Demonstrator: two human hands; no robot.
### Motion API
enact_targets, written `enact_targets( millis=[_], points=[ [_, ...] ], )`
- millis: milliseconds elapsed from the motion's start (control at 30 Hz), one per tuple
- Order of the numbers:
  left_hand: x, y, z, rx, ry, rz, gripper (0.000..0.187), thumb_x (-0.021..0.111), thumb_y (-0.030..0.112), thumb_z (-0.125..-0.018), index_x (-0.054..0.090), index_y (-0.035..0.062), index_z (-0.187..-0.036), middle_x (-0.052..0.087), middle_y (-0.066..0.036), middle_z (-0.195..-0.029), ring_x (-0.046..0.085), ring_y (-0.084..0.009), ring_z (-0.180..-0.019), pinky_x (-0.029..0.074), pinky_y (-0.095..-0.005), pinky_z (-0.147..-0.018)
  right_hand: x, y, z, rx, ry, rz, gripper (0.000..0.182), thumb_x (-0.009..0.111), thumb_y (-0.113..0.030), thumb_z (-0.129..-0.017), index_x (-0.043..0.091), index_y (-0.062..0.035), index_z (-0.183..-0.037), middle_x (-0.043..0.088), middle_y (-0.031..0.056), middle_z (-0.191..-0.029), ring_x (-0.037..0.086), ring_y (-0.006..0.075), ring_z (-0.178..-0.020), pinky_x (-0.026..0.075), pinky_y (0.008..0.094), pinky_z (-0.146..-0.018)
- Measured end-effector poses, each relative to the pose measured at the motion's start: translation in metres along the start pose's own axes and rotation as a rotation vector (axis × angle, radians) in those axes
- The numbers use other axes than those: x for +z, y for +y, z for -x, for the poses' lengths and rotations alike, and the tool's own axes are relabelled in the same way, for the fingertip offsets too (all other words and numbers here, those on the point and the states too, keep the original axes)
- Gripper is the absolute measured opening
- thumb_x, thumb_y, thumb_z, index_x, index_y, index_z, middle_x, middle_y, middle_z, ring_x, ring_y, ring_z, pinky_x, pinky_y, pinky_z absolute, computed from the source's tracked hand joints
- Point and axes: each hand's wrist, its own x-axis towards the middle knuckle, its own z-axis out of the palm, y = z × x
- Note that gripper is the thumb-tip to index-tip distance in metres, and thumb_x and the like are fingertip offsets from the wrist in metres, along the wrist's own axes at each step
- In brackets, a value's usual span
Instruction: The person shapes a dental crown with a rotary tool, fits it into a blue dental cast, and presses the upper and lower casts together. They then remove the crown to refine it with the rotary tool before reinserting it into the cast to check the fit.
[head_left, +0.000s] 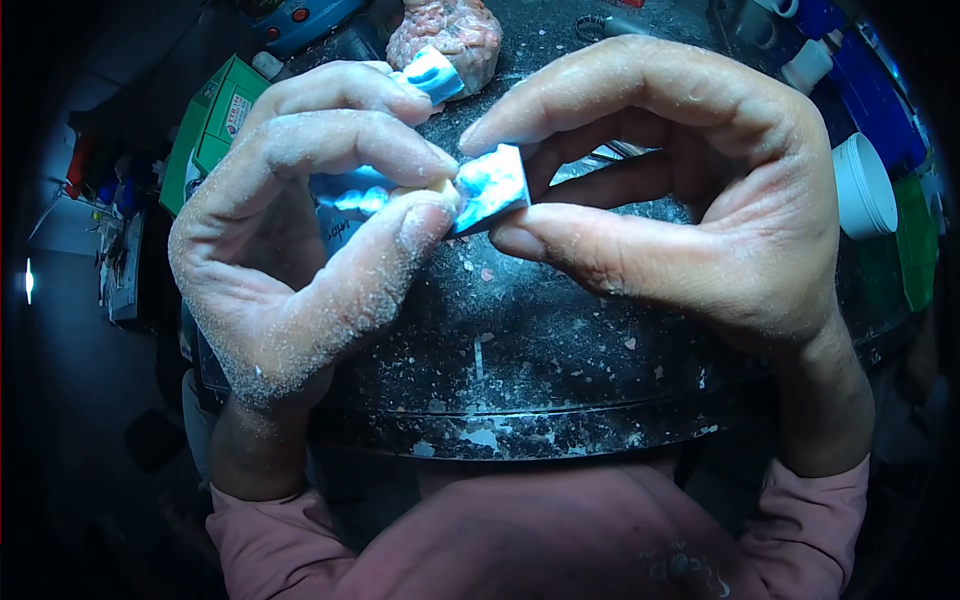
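Note:
Between the thumb and fingertips of my right hand (700,180) is a small dental cast block (490,185), flat-sided and lit bright blue-white. My left hand (300,220), coated in white dust, pinches a small cream-coloured piece (435,192) right against the block's left end. What this piece is, I cannot tell. A second small cast block (433,74) sticks out at the tips of my left hand's farther fingers. Through the gap in the left hand shows a larger dental cast (345,205) with tooth shapes and handwriting, partly hidden by the fingers.
The black worktop (520,350) is scuffed and speckled with chips. At the back lies a lumpy pinkish mass (445,35) near a blue device (295,25). A green box (215,120) stands left; a white tub (865,185) and a small white bottle (810,65) stand right.

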Motion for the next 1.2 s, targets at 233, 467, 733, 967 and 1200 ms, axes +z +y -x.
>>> enact_targets(
  millis=[233, 467, 733, 967, 1200],
  points=[
    [-0.002, -0.002, -0.001, 0.015, -0.004, 0.022, 0.021, 0.07, 0.017, -0.076, 0.069, 0.0024, -0.091, 0.061, -0.015, -0.11, 0.051, -0.0286, -0.115, 0.032, -0.0459, -0.105, 0.0, -0.006, -0.006, -0.015, -0.044, 0.102, 0.029, 0.072, 0.005, -0.074, 0.064, 0.0034, -0.102, 0.067, 0.0147, -0.097, 0.068, 0.0212, -0.09, 0.06, 0.0309, -0.077],
    [-0.001, 0.0, -0.002, -0.027, -0.024, -0.001, 0.021, 0.068, 0.018, -0.076, 0.07, 0.0025, -0.09, 0.061, -0.015, -0.11, 0.053, -0.0269, -0.112, 0.033, -0.0434, -0.104, -0.002, -0.008, -0.002, 0.061, -0.031, 0.011, 0.029, 0.073, 0.004, -0.074, 0.065, 0.0033, -0.101, 0.066, 0.0142, -0.096, 0.068, 0.0207, -0.089, 0.06, 0.0309, -0.076],
    [-0.003, 0.0, 0.001, -0.119, -0.002, 0.072, 0.015, 0.069, 0.01, -0.075, 0.07, 0.0028, -0.088, 0.06, -0.013, -0.11, 0.053, -0.0253, -0.112, 0.033, -0.0414, -0.104, 0.001, 0.001, 0.002, 0.011, -0.01, 0.038, 0.029, 0.072, 0.005, -0.074, 0.065, 0.0044, -0.102, 0.065, 0.0144, -0.097, 0.068, 0.0209, -0.088, 0.06, 0.0307, -0.075],
    [-0.003, 0.0, 0.003, -0.054, -0.021, 0.063, 0.013, 0.07, 0.005, -0.074, 0.07, 0.0025, -0.087, 0.059, -0.012, -0.106, 0.05, -0.0255, -0.115, 0.032, -0.0426, -0.105, -0.002, 0.001, -0.001, -0.077, -0.03, 0.067, 0.028, 0.071, 0.006, -0.074, 0.065, 0.0052, -0.102, 0.065, 0.0146, -0.097, 0.068, 0.0212, -0.088, 0.06, 0.032, -0.076],
    [-0.005, 0.002, 0.001, 0.09, -0.044, -0.173, 0.013, 0.068, 0.002, -0.073, 0.069, 0.0021, -0.086, 0.06, -0.012, -0.107, 0.05, -0.027, -0.118, 0.032, -0.0426, -0.105, -0.007, 0.0, -0.001, 0.001, -0.046, -0.066, 0.027, 0.071, 0.005, -0.076, 0.064, 0.0055, -0.102, 0.064, 0.0163, -0.1, 0.067, 0.0225, -0.092, 0.06, 0.0325, -0.078]
  ],
)
